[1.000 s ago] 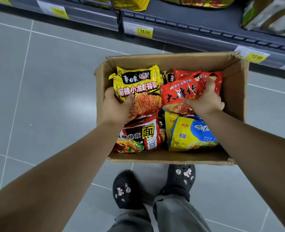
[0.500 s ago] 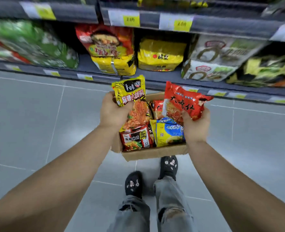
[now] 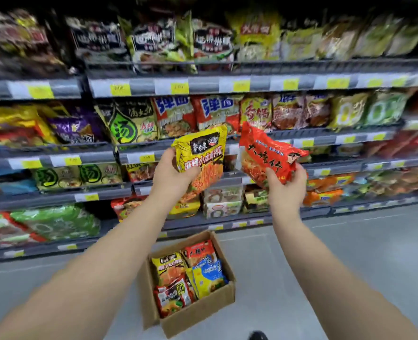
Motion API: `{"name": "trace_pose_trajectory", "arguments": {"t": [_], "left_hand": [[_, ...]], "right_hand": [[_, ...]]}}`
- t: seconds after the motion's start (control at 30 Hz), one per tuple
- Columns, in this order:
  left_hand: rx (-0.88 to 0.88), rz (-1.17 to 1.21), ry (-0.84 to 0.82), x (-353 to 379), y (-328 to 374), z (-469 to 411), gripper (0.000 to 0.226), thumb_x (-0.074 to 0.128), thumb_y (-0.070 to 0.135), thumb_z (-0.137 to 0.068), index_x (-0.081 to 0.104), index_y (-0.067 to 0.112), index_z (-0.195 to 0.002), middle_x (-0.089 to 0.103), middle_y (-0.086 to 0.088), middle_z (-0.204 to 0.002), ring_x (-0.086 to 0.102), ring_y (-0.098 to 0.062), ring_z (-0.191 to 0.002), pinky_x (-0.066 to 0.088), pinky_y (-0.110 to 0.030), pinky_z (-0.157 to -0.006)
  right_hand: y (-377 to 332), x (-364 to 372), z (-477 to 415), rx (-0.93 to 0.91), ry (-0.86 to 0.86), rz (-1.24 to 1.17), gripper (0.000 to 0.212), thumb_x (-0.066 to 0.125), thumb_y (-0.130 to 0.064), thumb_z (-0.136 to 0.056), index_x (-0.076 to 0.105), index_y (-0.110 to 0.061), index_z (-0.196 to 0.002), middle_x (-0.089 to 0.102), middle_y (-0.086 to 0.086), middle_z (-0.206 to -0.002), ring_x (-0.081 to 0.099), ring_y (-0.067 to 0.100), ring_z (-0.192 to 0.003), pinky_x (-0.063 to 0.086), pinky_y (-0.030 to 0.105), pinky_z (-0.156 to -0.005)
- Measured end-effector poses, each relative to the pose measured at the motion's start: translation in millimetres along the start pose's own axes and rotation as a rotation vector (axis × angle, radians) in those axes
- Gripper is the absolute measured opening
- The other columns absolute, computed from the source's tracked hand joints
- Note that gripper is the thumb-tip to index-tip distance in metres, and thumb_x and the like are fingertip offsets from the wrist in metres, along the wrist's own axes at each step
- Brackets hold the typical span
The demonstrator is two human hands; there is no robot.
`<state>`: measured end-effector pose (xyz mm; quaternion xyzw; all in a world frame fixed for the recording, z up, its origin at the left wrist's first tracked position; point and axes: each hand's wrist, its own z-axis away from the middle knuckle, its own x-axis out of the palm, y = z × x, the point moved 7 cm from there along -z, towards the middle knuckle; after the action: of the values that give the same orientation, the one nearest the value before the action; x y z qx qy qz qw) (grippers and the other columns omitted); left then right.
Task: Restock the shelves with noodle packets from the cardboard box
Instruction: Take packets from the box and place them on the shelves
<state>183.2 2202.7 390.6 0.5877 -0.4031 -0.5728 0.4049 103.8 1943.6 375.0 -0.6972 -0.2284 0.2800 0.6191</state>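
My left hand (image 3: 172, 176) grips a yellow noodle packet (image 3: 202, 153) by its left edge and holds it upright in front of the middle shelves. My right hand (image 3: 287, 182) grips a red noodle packet (image 3: 266, 153) from below, tilted to the left. Both packets hang in the air, apart from the shelves. The open cardboard box (image 3: 203, 312) stands on the floor below my arms, with several packets in it: yellow, red and blue ones.
Grey shelves (image 3: 227, 85) with yellow price tags fill the view ahead, stocked with many noodle packets in several rows. The grey tiled floor (image 3: 350, 253) runs along the shelf base. A dark shoe (image 3: 258, 336) shows at the bottom edge.
Both hands have lifted their packets out of the box and up to shelf height. The view has tilted from the box up to the shelves.
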Motion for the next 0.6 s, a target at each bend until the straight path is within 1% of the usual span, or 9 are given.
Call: {"name": "trace_pose_trajectory", "arguments": {"t": [0.1, 0.17, 0.23, 0.27, 0.33, 0.4, 0.43, 0.5, 0.6], "left_hand": [[0.092, 0.04, 0.022, 7, 69, -5, 0.072, 0.075, 0.03, -0.078, 0.038, 0.017, -0.138, 0.057, 0.0, -0.124, 0.055, -0.024, -0.113, 0.044, -0.035, -0.093], [0.153, 0.036, 0.04, 16, 109, -9, 0.073, 0.074, 0.032, -0.077, 0.037, 0.017, -0.139, 0.056, -0.003, -0.129, 0.054, -0.025, -0.116, 0.044, -0.036, -0.093], [0.21, 0.032, 0.038, 30, 148, -10, 0.076, 0.072, 0.032, -0.081, 0.032, 0.018, -0.143, 0.05, -0.002, -0.136, 0.052, -0.024, -0.116, 0.043, -0.033, -0.089], [0.239, 0.042, 0.039, 39, 167, -10, 0.076, 0.071, 0.032, -0.081, 0.031, 0.017, -0.144, 0.049, -0.002, -0.137, 0.053, -0.022, -0.112, 0.045, -0.031, -0.085], [0.289, 0.065, 0.059, 58, 201, -10, 0.07, 0.072, 0.028, -0.082, 0.035, 0.016, -0.14, 0.053, 0.0, -0.13, 0.053, -0.019, -0.103, 0.043, -0.028, -0.079], [0.31, 0.084, 0.082, 76, 229, -9, 0.067, 0.071, 0.026, -0.083, 0.036, 0.016, -0.139, 0.051, 0.004, -0.125, 0.049, -0.017, -0.106, 0.039, -0.029, -0.084], [0.324, 0.091, 0.093, 85, 241, -9, 0.065, 0.071, 0.028, -0.083, 0.037, 0.016, -0.137, 0.051, 0.005, -0.125, 0.05, -0.018, -0.108, 0.04, -0.031, -0.086], [0.36, 0.094, 0.138, 102, 266, -10, 0.063, 0.072, 0.032, -0.081, 0.041, 0.016, -0.134, 0.056, 0.001, -0.124, 0.054, -0.024, -0.112, 0.044, -0.035, -0.087], [0.42, 0.109, 0.185, 123, 303, -6, 0.058, 0.069, 0.027, -0.085, 0.04, 0.014, -0.133, 0.05, 0.007, -0.117, 0.048, -0.013, -0.109, 0.036, -0.028, -0.088]], "right_hand": [[-55, -35, -30, -0.077, 0.023, -0.005, 0.055, 0.065, -0.027, -0.088, 0.041, -0.018, -0.136, 0.054, -0.01, -0.113, 0.054, 0.009, -0.104, 0.041, 0.025, -0.091], [-86, -57, -51, -0.135, 0.037, -0.007, 0.056, 0.065, -0.03, -0.088, 0.039, -0.019, -0.136, 0.054, -0.009, -0.113, 0.053, 0.01, -0.104, 0.041, 0.026, -0.089], [-114, -76, -75, -0.19, 0.048, -0.002, 0.056, 0.065, -0.033, -0.088, 0.04, -0.017, -0.136, 0.057, -0.005, -0.118, 0.055, 0.013, -0.105, 0.044, 0.029, -0.088], [-127, -85, -86, -0.22, 0.048, 0.0, 0.055, 0.065, -0.033, -0.088, 0.041, -0.016, -0.135, 0.058, -0.002, -0.121, 0.057, 0.016, -0.107, 0.045, 0.03, -0.088], [-150, -105, -111, -0.27, 0.036, -0.016, 0.055, 0.065, -0.032, -0.088, 0.041, -0.015, -0.135, 0.059, 0.001, -0.123, 0.057, 0.018, -0.109, 0.046, 0.03, -0.088], [-171, -124, -135, -0.322, 0.024, -0.032, 0.054, 0.065, -0.03, -0.087, 0.042, -0.016, -0.134, 0.059, 0.001, -0.123, 0.058, 0.017, -0.108, 0.047, 0.031, -0.088], [-181, -133, -147, -0.35, 0.02, -0.041, 0.053, 0.065, -0.03, -0.087, 0.042, -0.017, -0.133, 0.059, 0.001, -0.123, 0.058, 0.017, -0.107, 0.047, 0.031, -0.087], [-199, -152, -168, -0.397, -0.002, -0.061, 0.053, 0.065, -0.029, -0.088, 0.04, -0.017, -0.134, 0.055, -0.005, -0.12, 0.055, 0.013, -0.106, 0.043, 0.027, -0.085], [-224, -176, -198, -0.475, -0.011, -0.075, 0.05, 0.064, -0.028, -0.088, 0.041, -0.02, -0.132, 0.053, -0.013, -0.106, 0.054, 0.01, -0.099, 0.039, 0.024, -0.083]]}}
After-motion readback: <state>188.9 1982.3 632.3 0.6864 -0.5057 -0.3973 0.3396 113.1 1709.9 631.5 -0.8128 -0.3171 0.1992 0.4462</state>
